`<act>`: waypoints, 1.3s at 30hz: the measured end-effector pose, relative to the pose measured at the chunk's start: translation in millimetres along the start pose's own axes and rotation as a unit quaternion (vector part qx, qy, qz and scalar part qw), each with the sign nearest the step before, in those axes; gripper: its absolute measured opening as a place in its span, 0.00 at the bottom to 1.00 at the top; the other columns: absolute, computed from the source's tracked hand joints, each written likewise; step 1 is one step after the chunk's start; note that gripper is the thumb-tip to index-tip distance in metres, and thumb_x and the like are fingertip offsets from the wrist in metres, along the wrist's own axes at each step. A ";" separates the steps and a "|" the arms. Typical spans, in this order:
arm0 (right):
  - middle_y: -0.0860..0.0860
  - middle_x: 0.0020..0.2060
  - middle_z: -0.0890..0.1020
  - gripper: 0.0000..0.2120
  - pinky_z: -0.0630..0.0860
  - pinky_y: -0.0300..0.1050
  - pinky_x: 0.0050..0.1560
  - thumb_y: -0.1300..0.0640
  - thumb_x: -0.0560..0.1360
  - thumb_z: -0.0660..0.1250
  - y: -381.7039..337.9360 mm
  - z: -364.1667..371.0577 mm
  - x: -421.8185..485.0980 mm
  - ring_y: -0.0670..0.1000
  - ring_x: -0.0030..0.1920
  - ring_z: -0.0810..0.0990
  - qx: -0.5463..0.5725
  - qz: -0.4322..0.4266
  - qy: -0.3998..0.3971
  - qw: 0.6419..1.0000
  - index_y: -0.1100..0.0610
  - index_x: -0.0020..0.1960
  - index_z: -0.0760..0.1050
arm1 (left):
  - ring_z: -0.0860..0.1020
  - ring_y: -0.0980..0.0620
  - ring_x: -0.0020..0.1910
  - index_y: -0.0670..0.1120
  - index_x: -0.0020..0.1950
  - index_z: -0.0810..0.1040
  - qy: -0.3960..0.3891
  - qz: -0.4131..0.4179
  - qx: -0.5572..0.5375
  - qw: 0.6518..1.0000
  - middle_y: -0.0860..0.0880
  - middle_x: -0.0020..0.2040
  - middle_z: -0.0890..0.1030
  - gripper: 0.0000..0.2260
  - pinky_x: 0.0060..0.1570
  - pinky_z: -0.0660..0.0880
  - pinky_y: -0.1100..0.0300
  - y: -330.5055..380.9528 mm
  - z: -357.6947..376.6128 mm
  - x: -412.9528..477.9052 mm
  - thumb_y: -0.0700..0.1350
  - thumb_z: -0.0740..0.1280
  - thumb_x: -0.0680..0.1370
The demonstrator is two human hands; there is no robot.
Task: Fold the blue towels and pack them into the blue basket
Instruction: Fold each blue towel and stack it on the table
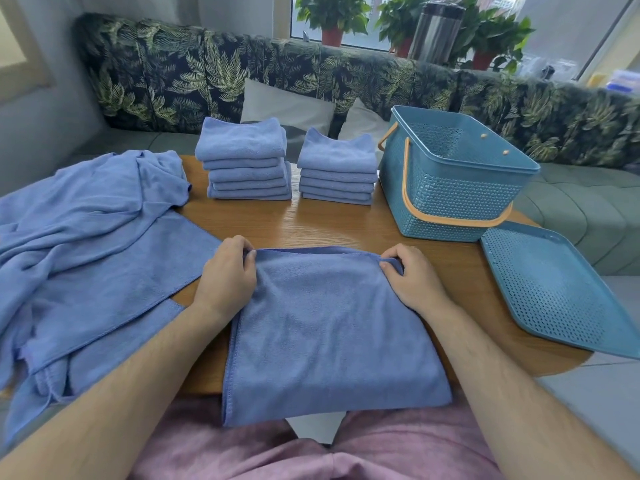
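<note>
A blue towel (329, 334) lies folded over on the wooden table in front of me, its near end hanging off the table's edge. My left hand (227, 275) pinches its far left corner. My right hand (414, 278) pinches its far right corner. Two stacks of folded blue towels stand at the back, the left stack (244, 161) and the right stack (337, 168). A heap of unfolded blue towels (86, 244) covers the table's left side. The blue basket (450, 174) with an orange handle stands at the back right, open, with nothing visible inside.
The basket's perforated blue lid (554, 289) lies flat on the table's right edge. The round wooden table (329, 223) shows bare wood between the stacks and my hands. A leaf-patterned sofa (277, 71) with pillows runs behind.
</note>
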State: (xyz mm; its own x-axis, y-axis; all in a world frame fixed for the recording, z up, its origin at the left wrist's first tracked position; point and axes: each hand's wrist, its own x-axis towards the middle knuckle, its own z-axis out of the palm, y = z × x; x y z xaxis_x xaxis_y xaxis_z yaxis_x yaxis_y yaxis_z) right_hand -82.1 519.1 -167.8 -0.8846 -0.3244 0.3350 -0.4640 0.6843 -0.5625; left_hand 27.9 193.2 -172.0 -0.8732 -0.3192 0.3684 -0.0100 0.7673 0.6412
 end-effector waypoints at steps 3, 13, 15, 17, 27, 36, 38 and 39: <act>0.42 0.43 0.78 0.06 0.73 0.44 0.46 0.59 0.78 0.66 -0.5 -0.9 -2.7 0.43 0.46 0.76 -0.002 0.006 0.039 0.999 0.51 0.44 0.74 | 0.73 0.57 0.44 0.47 0.49 0.73 0.004 0.012 -0.016 1.000 0.51 0.46 0.74 0.04 0.46 0.73 0.60 1.8 -0.6 0.6 0.42 0.60 0.83; 0.48 0.55 0.81 0.11 0.77 0.36 0.57 0.66 0.74 0.74 7.8 -4.9 1.4 0.43 0.56 0.81 0.144 0.065 0.118 0.980 0.50 0.41 0.80 | 0.74 0.55 0.47 0.45 0.51 0.76 0.034 0.041 -0.065 0.996 0.50 0.47 0.76 0.03 0.46 0.70 0.70 7.0 -6.6 -1.3 0.38 0.63 0.82; 0.48 0.51 0.83 0.14 0.78 0.39 0.56 0.67 0.73 0.74 7.5 -3.7 1.3 0.45 0.53 0.83 0.169 0.080 0.118 0.975 0.48 0.40 0.80 | 0.75 0.55 0.45 0.45 0.50 0.75 0.034 0.034 -0.073 0.996 0.50 0.45 0.76 0.03 0.44 0.72 0.66 8.3 -6.6 -2.1 0.40 0.64 0.82; 0.46 0.46 0.84 0.11 0.76 0.36 0.52 0.65 0.73 0.76 5.8 -3.6 1.4 0.43 0.49 0.83 0.164 0.091 0.116 0.975 0.49 0.42 0.82 | 0.75 0.55 0.43 0.46 0.49 0.74 0.036 0.022 -0.085 0.996 0.51 0.43 0.77 0.03 0.41 0.73 0.63 10.1 -6.8 -3.6 0.41 0.63 0.83; 0.44 0.41 0.85 0.06 0.76 0.36 0.46 0.55 0.73 0.78 4.8 -8.1 1.3 0.42 0.43 0.82 0.187 0.130 0.107 0.968 0.50 0.43 0.81 | 0.76 0.57 0.43 0.44 0.48 0.74 0.053 -0.031 -0.125 0.990 0.49 0.43 0.78 0.03 0.40 0.73 0.70 12.2 -11.4 -2.9 0.41 0.66 0.81; 0.44 0.41 0.84 0.07 0.73 0.34 0.42 0.61 0.74 0.75 -2.8 -13.2 -0.1 0.39 0.38 0.78 0.164 0.130 0.050 0.977 0.50 0.48 0.83 | 0.76 0.57 0.46 0.48 0.53 0.78 0.022 -0.025 -0.108 0.994 0.52 0.47 0.78 0.08 0.47 0.72 0.72 7.1 -14.4 -2.0 0.35 0.67 0.79; 0.46 0.39 0.85 0.07 0.74 0.36 0.43 0.65 0.74 0.75 -8.7 -20.1 1.4 0.39 0.37 0.81 0.192 0.133 0.034 0.972 0.54 0.44 0.84 | 0.77 0.57 0.47 0.48 0.57 0.80 0.017 -0.024 -0.088 0.996 0.52 0.49 0.78 0.10 0.53 0.74 0.66 4.2 -19.4 1.8 0.35 0.68 0.79; 0.46 0.38 0.86 0.07 0.75 0.36 0.44 0.66 0.74 0.75 -12.6 -25.8 4.6 0.40 0.37 0.81 0.201 0.135 0.029 0.970 0.55 0.44 0.84 | 0.76 0.56 0.48 0.47 0.57 0.81 0.015 -0.024 -0.078 0.997 0.52 0.49 0.77 0.10 0.54 0.73 0.64 4.5 -23.8 6.8 0.35 0.68 0.79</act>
State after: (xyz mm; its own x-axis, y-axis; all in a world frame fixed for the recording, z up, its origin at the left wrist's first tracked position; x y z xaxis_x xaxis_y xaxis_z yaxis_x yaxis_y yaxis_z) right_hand -79.2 525.9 -139.7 -0.9776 -0.1235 0.1702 -0.2071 0.4259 -0.8807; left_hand 33.4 181.2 -150.6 -0.8582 -0.3722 0.3536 0.0263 0.6561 0.7542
